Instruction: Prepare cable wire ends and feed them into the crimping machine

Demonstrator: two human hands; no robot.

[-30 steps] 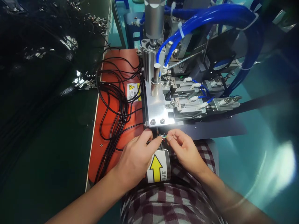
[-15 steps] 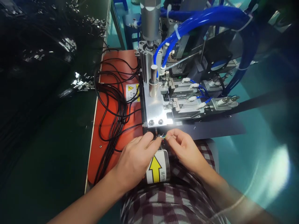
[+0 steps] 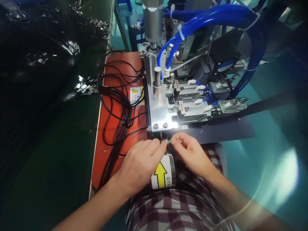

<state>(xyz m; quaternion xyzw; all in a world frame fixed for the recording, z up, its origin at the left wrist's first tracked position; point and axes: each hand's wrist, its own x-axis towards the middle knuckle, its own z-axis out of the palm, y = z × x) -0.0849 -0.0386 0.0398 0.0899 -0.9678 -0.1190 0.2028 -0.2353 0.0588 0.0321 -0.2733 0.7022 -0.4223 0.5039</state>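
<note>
At frame center, our left hand (image 3: 141, 165) and right hand (image 3: 191, 153) pinch thin, limp colored wire ends (image 3: 168, 141), best held by the tips.

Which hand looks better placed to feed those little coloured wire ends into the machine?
Probably the left hand: its fingertips pinch the cable just behind the coloured wire ends, below the machine's metal plate. The right hand only touches the tips.

Orange-red flat mat (image 3: 113, 150) under looped black cables (image 3: 117, 106); glossy blue air hoses (image 3: 216, 16); yellow arrow on a white label (image 3: 163, 175); maroon-and-white checked fabric (image 3: 173, 208); teal floor (image 3: 264, 154).
</note>
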